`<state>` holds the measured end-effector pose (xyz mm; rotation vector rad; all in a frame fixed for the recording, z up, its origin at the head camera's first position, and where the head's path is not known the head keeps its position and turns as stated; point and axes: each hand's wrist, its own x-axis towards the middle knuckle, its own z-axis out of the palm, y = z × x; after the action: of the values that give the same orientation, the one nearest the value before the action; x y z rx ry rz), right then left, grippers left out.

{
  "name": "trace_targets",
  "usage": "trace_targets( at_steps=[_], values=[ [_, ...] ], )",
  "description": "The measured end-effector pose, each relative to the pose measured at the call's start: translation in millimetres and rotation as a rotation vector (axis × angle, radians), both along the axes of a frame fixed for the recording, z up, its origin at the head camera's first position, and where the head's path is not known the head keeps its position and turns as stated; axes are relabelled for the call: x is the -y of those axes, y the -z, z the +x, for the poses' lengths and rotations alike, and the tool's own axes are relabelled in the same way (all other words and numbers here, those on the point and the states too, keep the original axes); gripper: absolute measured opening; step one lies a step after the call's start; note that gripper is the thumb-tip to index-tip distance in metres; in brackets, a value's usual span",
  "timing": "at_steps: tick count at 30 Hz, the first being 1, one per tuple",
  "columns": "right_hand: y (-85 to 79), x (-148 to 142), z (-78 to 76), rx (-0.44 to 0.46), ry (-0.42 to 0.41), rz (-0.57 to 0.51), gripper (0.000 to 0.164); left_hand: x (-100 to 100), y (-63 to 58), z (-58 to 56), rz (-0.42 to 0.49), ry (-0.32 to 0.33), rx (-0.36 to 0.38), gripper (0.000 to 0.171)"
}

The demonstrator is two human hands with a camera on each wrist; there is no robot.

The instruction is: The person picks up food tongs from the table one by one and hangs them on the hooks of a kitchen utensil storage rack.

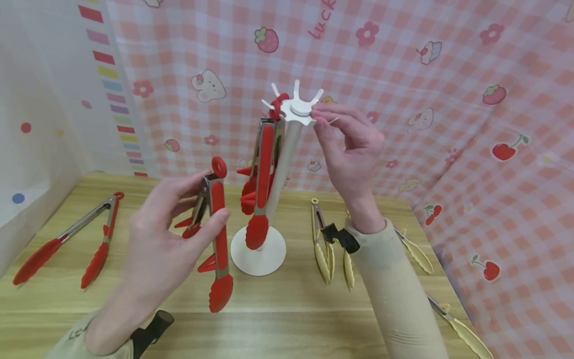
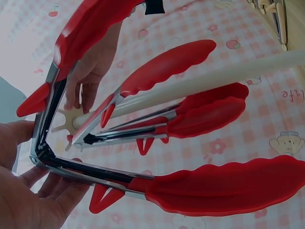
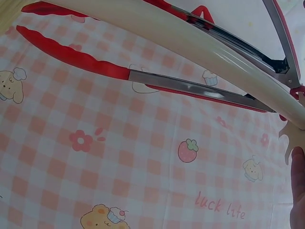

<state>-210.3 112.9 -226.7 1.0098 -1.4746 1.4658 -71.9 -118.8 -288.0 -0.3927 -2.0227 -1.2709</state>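
My left hand [image 1: 157,234] holds a pair of red-tipped kitchen tongs [image 1: 218,224] near the hinge, the red ring at the top. In the left wrist view these tongs [image 2: 224,186] stand spread in a wide V. Just right of them rises a white hanging stand [image 1: 281,174] with a ring of hooks on top and a round base. My right hand [image 1: 354,144] pinches one hook on the right side of that top. More red tongs [image 1: 264,174] hang by their rings from hooks on the stand's left. In the right wrist view only a fingertip [image 3: 299,176] shows, at the hooks.
On the wooden table [image 1: 296,329], another red pair of tongs [image 1: 105,239] lies spread at the left. Several yellow-tipped tongs [image 1: 324,249] lie at the right, partly behind my right forearm. A pink checked cloth [image 1: 278,65] covers the wall behind.
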Motion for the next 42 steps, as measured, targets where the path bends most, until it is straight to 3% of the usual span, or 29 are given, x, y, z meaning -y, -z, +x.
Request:
trace_targets(
  at_steps=[11,25,42],
  values=[
    [0.4,2,0.1,-0.01,0.006,-0.016,0.008,-10,-3.7,-1.8,-0.006,0.019,0.066,0.059],
    [0.0,4,0.2,-0.017,-0.006,-0.034,0.009,-27,-9.4,-1.9,0.024,0.08,0.053,0.056],
    [1.6,2,-1.1,-0.025,0.004,-0.038,0.009,-48,-27.8,-6.1,0.067,0.132,0.135,0.053]
  ],
)
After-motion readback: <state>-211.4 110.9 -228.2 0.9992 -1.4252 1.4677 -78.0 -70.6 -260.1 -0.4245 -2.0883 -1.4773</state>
